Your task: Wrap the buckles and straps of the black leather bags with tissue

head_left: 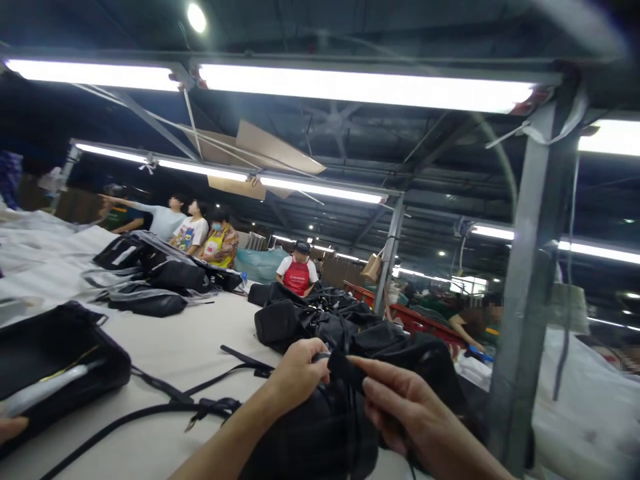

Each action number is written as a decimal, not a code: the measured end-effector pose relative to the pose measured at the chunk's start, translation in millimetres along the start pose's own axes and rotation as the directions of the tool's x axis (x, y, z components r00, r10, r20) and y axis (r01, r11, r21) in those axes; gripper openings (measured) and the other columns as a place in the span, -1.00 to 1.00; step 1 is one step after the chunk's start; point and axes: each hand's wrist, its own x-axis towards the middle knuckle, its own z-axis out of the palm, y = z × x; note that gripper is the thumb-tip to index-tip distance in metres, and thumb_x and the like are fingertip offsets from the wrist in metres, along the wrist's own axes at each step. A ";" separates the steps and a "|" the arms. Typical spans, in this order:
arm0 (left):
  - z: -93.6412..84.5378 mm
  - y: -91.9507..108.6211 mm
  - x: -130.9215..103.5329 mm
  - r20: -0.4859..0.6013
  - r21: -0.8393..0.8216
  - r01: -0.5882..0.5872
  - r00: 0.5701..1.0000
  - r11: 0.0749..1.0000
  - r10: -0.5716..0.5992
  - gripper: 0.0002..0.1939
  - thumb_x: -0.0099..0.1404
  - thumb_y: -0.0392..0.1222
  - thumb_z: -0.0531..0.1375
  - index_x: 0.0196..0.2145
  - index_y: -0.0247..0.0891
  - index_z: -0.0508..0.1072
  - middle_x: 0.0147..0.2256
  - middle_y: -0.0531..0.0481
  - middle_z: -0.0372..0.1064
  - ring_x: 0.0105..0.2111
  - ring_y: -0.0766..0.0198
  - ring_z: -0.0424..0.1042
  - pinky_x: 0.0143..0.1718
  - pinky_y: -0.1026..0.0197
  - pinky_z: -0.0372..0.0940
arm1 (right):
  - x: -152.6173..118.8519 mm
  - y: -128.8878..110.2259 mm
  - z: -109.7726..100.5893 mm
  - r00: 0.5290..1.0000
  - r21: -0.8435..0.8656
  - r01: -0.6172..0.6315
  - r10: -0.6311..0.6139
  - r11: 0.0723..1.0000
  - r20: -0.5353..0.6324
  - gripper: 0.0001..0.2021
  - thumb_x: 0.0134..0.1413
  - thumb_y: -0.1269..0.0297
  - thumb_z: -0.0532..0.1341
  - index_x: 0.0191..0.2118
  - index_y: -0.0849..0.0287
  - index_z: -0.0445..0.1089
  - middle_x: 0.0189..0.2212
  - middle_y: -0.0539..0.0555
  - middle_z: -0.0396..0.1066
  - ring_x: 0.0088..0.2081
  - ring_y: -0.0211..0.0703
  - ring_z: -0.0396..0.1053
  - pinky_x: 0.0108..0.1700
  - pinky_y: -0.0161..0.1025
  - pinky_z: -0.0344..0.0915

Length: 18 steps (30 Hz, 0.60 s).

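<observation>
My left hand and my right hand meet low in the middle of the view, over a black bag that lies on the pale worktable. Both pinch a short black strap piece at the top of the bag, the left from the left side, the right with thumb and forefinger from the right. Black straps with a metal buckle trail from the bag to the left across the table.
A heap of black bags lies just beyond my hands, more black bags at the far left, and an open black bag at the near left. A grey steel post stands at right. Several people stand in the background.
</observation>
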 end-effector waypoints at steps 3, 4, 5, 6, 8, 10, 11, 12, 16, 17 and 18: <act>1.6 1.5 -2.6 0.038 -0.006 0.065 0.997 0.998 -0.064 -0.88 0.05 -0.14 0.11 -0.57 -0.21 0.30 -0.61 0.14 0.19 -0.55 0.31 0.17 -0.46 0.24 0.06 | -1.4 35.4 17.9 0.997 -0.017 -0.074 0.073 0.997 -0.026 -0.54 -0.25 0.02 0.41 -0.23 0.23 0.45 -0.59 -0.03 0.40 -0.64 -0.27 0.37 -0.70 -0.41 0.26; 0.7 3.1 -3.1 0.057 -0.007 0.088 0.995 0.996 -0.087 -0.85 0.04 -0.11 0.12 -0.57 -0.21 0.30 -0.62 0.15 0.18 -0.55 0.32 0.15 -0.47 0.24 0.04 | 0.6 45.7 21.9 0.992 0.007 -0.104 0.104 0.995 -0.076 -0.59 -0.27 0.07 0.41 -0.30 0.23 0.44 -0.57 -0.01 0.42 -0.59 -0.22 0.44 -0.66 -0.39 0.33; -0.5 4.9 -3.5 0.077 -0.006 0.107 0.991 0.994 -0.107 -0.82 0.04 -0.07 0.13 -0.57 -0.22 0.31 -0.62 0.15 0.17 -0.56 0.33 0.12 -0.49 0.24 0.02 | 3.1 53.8 25.3 0.982 0.040 -0.125 0.129 0.991 -0.135 -0.64 -0.29 0.12 0.42 -0.35 0.23 0.43 -0.56 0.01 0.44 -0.55 -0.18 0.48 -0.64 -0.38 0.36; -1.9 6.8 -3.9 0.097 -0.005 0.120 0.988 0.993 -0.119 -0.77 0.04 -0.02 0.14 -0.57 -0.22 0.31 -0.61 0.15 0.15 -0.56 0.33 0.11 -0.49 0.25 0.00 | 5.8 59.3 28.4 0.971 0.075 -0.132 0.144 0.988 -0.193 -0.66 -0.30 0.16 0.42 -0.38 0.24 0.42 -0.57 0.02 0.45 -0.54 -0.17 0.50 -0.63 -0.38 0.37; -4.3 9.7 -4.9 0.131 0.004 0.129 0.983 0.992 -0.128 -0.67 0.05 0.11 0.14 -0.59 -0.22 0.28 -0.62 0.16 0.10 -0.57 0.35 0.05 -0.51 0.25 -0.03 | 10.8 63.0 34.6 0.950 0.134 -0.096 0.131 0.986 -0.284 -0.65 -0.34 0.18 0.44 -0.38 0.25 0.41 -0.57 0.04 0.47 -0.55 -0.16 0.50 -0.64 -0.39 0.38; -5.7 10.9 -5.7 0.151 0.020 0.128 0.980 0.992 -0.130 -0.58 0.07 0.22 0.09 -0.60 -0.21 0.26 -0.63 0.17 0.06 -0.59 0.36 0.01 -0.54 0.25 -0.05 | 15.8 59.9 41.2 0.940 0.168 -0.033 0.088 0.985 -0.329 -0.61 -0.35 0.15 0.44 -0.35 0.26 0.42 -0.52 0.08 0.50 -0.52 -0.16 0.51 -0.62 -0.38 0.39; -5.9 10.8 -5.9 0.152 0.037 0.126 0.980 0.991 -0.130 -0.54 0.09 0.26 0.06 -0.60 -0.21 0.26 -0.63 0.17 0.05 -0.60 0.37 -0.01 -0.56 0.25 -0.06 | 18.6 57.4 44.7 0.941 0.178 -0.009 0.069 0.984 -0.332 -0.59 -0.35 0.12 0.44 -0.33 0.27 0.42 -0.48 0.10 0.52 -0.49 -0.15 0.53 -0.61 -0.39 0.39; -5.9 10.3 -5.8 0.143 0.062 0.122 0.981 0.991 -0.129 -0.52 0.11 0.28 0.03 -0.61 -0.22 0.27 -0.64 0.17 0.04 -0.61 0.37 -0.02 -0.57 0.25 -0.06 | 21.7 55.2 48.1 0.940 0.187 0.013 0.052 0.982 -0.337 -0.56 -0.34 0.08 0.44 -0.32 0.26 0.42 -0.44 0.12 0.53 -0.46 -0.15 0.53 -0.61 -0.42 0.37; -4.9 10.6 -4.1 0.018 0.236 0.061 0.998 0.970 -0.068 -0.63 0.19 0.01 0.07 -0.67 -0.24 0.30 -0.66 0.14 0.08 -0.61 0.34 0.08 -0.55 0.25 0.01 | 32.4 53.8 60.0 0.938 0.236 0.073 0.014 0.969 -0.347 -0.48 -0.33 -0.08 0.39 -0.29 0.22 0.38 -0.30 0.16 0.53 -0.35 -0.16 0.53 -0.68 -0.51 0.16; -4.2 12.3 -3.8 -0.027 0.292 0.035 0.999 0.956 -0.029 -0.70 0.17 -0.13 0.09 -0.66 -0.25 0.33 -0.64 0.11 0.15 -0.57 0.31 0.16 -0.51 0.24 0.06 | 32.9 55.0 61.4 0.946 0.248 0.062 0.022 0.967 -0.324 -0.48 -0.34 -0.08 0.39 -0.28 0.21 0.38 -0.29 0.15 0.52 -0.36 -0.18 0.52 -0.68 -0.52 0.14; -3.1 14.7 -3.8 -0.069 0.350 0.007 0.997 0.937 0.018 -0.77 0.14 -0.26 0.09 -0.64 -0.26 0.37 -0.58 0.07 0.23 -0.51 0.28 0.24 -0.44 0.23 0.12 | 32.0 56.4 61.9 0.957 0.257 0.041 0.036 0.966 -0.289 -0.48 -0.34 -0.06 0.40 -0.28 0.22 0.38 -0.31 0.14 0.52 -0.40 -0.22 0.51 -0.67 -0.51 0.13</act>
